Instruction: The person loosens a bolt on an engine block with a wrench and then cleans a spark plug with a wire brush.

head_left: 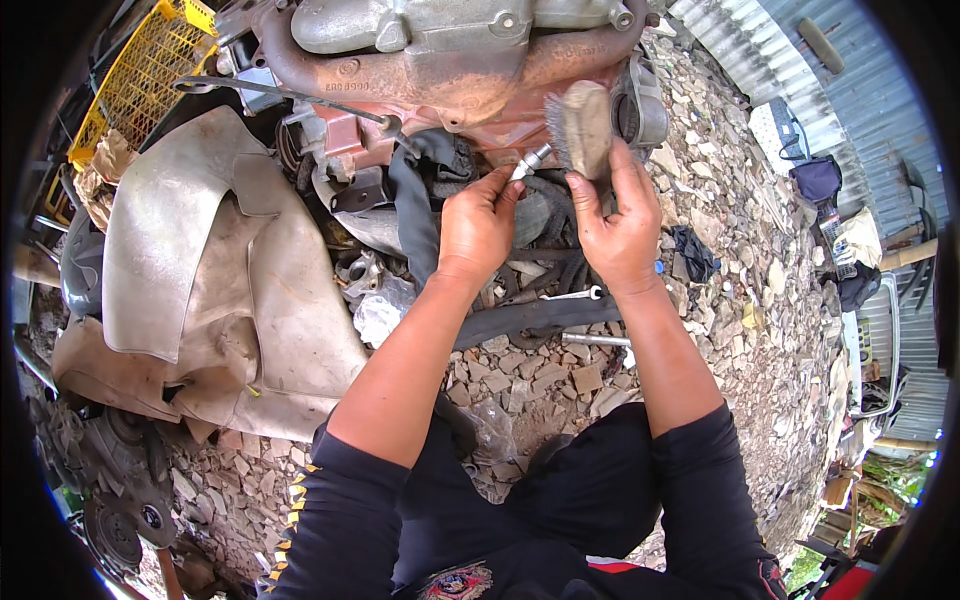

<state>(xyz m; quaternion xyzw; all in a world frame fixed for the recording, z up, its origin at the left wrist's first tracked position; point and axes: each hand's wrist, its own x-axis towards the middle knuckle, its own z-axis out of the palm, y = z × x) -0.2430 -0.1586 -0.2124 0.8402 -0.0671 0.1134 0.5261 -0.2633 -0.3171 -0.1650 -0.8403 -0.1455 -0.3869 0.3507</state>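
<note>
Between the thumb and fingers of my left hand (pixel 476 224) is a spark plug (pixel 531 162), its white insulator and metal end pointing up and to the right. My right hand (pixel 618 222) grips a wooden-backed brush (pixel 587 128) held upright, its bristles facing left toward the plug. A small gap shows between bristles and plug. Just beyond both hands lies a rusty engine (pixel 430 85) with a grey metal cover on top. Below my wrists, a wrench (pixel 575 294) rests on dark straps and hoses (pixel 540 318).
A large beige sheet of upholstery (pixel 230 270) is heaped at the left, with a yellow crate (pixel 145 70) behind it. A long rod with a socket end (pixel 290 98) leans on the engine. Broken stone (pixel 740 350) covers the ground. Corrugated metal sheeting (pixel 850 90) stands at the right.
</note>
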